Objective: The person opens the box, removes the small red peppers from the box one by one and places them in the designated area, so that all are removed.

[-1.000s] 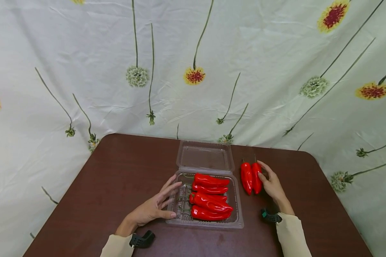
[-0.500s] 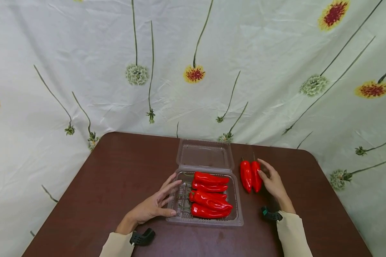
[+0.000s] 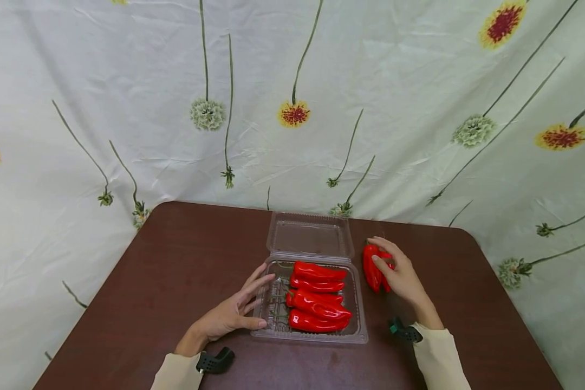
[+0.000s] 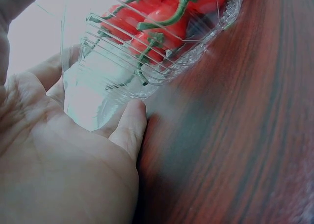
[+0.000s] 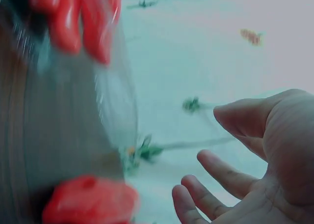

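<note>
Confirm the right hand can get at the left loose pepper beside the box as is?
Probably yes. In the head view the open right hand reaches across to the left loose pepper; the clear box lies on that pepper's other side, not between them.

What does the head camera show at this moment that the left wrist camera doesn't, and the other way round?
Only the head view: the right hand at two red peppers beside the clear box, and the pale sleeves.

Only the left wrist view: the palm of the left hand, whose back faces the head camera.

Both: the left hand at the box's edge, the peppers inside with green stems, and the brown table.
</note>
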Action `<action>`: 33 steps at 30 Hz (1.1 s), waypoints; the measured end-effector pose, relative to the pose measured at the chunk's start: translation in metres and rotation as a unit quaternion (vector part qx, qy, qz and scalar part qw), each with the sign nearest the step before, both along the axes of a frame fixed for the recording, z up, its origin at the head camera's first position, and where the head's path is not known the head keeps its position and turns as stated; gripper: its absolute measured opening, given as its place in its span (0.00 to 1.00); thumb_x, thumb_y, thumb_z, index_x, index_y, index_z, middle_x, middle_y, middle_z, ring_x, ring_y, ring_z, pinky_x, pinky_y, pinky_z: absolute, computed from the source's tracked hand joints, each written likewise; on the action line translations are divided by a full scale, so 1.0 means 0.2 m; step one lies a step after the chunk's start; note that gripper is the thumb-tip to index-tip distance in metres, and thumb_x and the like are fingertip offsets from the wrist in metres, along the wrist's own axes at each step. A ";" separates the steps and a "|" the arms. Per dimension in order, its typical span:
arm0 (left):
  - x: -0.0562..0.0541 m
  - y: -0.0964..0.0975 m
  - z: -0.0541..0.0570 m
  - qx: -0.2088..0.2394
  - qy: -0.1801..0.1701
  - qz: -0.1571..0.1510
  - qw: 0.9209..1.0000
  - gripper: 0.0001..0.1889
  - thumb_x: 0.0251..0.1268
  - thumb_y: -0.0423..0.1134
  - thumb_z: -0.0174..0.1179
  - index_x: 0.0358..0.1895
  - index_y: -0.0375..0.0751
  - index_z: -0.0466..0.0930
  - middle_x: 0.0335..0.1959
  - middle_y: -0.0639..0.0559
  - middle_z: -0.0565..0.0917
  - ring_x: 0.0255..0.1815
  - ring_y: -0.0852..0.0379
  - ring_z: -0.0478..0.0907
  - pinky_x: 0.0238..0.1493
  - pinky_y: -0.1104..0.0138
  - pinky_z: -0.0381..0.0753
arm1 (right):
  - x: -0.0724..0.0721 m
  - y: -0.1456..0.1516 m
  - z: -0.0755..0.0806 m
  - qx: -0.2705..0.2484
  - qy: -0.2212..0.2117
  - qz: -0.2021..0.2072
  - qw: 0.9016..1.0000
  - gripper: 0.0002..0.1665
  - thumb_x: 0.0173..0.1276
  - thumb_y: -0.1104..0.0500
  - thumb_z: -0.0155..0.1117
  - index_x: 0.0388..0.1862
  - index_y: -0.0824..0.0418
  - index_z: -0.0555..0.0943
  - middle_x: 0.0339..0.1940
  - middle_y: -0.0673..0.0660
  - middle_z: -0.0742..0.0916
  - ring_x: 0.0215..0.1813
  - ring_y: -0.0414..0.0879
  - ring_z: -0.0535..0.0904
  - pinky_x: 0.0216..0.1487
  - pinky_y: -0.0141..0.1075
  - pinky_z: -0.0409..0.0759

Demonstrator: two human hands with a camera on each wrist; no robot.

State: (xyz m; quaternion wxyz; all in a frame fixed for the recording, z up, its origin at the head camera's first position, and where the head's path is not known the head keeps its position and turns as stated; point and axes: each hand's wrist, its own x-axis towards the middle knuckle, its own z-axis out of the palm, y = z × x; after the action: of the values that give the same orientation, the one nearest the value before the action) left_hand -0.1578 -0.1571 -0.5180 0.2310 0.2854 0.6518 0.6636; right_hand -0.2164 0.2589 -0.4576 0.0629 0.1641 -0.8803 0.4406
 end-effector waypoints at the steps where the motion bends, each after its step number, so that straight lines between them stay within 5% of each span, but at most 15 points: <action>1: 0.00 0.00 0.00 0.001 0.001 0.000 1.000 0.48 0.64 0.29 0.65 0.82 0.46 0.45 0.82 0.59 0.26 0.82 0.38 0.32 0.75 0.37 0.44 | 0.01 -0.02 0.01 -0.003 0.002 0.010 1.000 0.26 0.74 0.65 0.60 0.70 0.56 0.74 0.74 0.64 0.72 0.70 0.61 0.69 0.61 0.60 0.75; 9: 0.00 0.00 0.00 0.002 0.002 -0.001 1.000 0.49 0.64 0.29 0.66 0.82 0.45 0.44 0.82 0.59 0.26 0.82 0.37 0.34 0.75 0.39 0.45 | 0.08 -0.14 0.07 -0.018 -0.010 0.069 0.997 0.27 0.72 0.65 0.63 0.69 0.55 0.75 0.71 0.61 0.75 0.67 0.59 0.72 0.62 0.54 0.77; 18: 0.00 0.00 -0.01 0.018 -0.003 -0.008 1.000 0.49 0.64 0.28 0.66 0.82 0.43 0.43 0.82 0.59 0.25 0.82 0.37 0.31 0.70 0.78 0.58 | 0.15 -0.26 0.09 -0.030 -0.034 0.143 0.989 0.25 0.70 0.65 0.65 0.66 0.55 0.78 0.69 0.58 0.77 0.67 0.58 0.74 0.59 0.52 0.81; 23: 0.00 0.00 -0.01 0.012 -0.002 -0.006 1.000 0.49 0.65 0.29 0.65 0.82 0.44 0.43 0.82 0.59 0.24 0.82 0.38 0.31 0.70 0.78 0.57 | 0.17 -0.32 0.08 -0.054 -0.052 0.204 0.976 0.25 0.69 0.68 0.64 0.65 0.60 0.77 0.69 0.60 0.77 0.68 0.56 0.74 0.56 0.46 0.84; 28: 0.00 0.00 -0.01 0.012 0.000 -0.009 1.000 0.48 0.65 0.28 0.65 0.82 0.45 0.43 0.82 0.58 0.24 0.82 0.37 0.30 0.71 0.77 0.58 | 0.20 -0.37 0.06 -0.083 -0.094 0.243 0.962 0.22 0.71 0.64 0.64 0.63 0.62 0.78 0.69 0.60 0.78 0.69 0.46 0.73 0.61 0.52 0.80; 33: 0.00 0.00 0.00 0.001 0.005 -0.004 1.000 0.48 0.65 0.29 0.66 0.82 0.45 0.44 0.82 0.58 0.25 0.82 0.38 0.32 0.77 0.54 0.52 | 0.21 -0.40 0.04 -0.078 -0.116 0.259 0.956 0.19 0.71 0.61 0.64 0.61 0.59 0.80 0.69 0.58 0.78 0.69 0.42 0.72 0.63 0.55 0.77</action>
State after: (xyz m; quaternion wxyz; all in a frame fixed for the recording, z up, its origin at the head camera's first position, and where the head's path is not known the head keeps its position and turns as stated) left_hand -0.1575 -0.1571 -0.5184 0.2298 0.2912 0.6516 0.6617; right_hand -0.1748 0.1785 -0.4500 -0.1434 0.3292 -0.7714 0.5254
